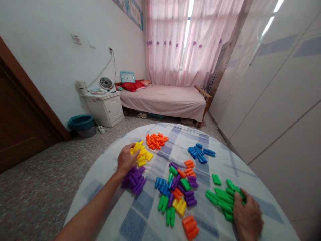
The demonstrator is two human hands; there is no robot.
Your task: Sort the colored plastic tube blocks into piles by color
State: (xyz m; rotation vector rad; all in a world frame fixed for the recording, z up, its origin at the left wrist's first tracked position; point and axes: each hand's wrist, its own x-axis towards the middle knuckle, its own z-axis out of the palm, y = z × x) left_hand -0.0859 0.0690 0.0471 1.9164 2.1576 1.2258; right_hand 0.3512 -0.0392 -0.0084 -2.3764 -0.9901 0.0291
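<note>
My left hand (126,160) reaches over a pile of yellow plastic building pieces (142,155), its thumb and fingers closed about a yellow piece at the near side. Just below lies a heap of purple building pieces (134,180). On the right, my right hand (248,212) rests at a heap of green building pieces (222,199), thumb and forefinger around a green one, partly hidden. Between the hands sits a mixed group in blue, green, purple, orange and yellow, including a yellow piece (179,207). The pieces look like rounded tubes, many joined side by side.
An orange pile (156,141) and a blue pile (200,153) lie farther back on the round table's checked cloth (136,221). A single orange piece (190,227) is near the front. Beyond stand a bed (163,97), a white cabinet (107,110) and a bin (81,125).
</note>
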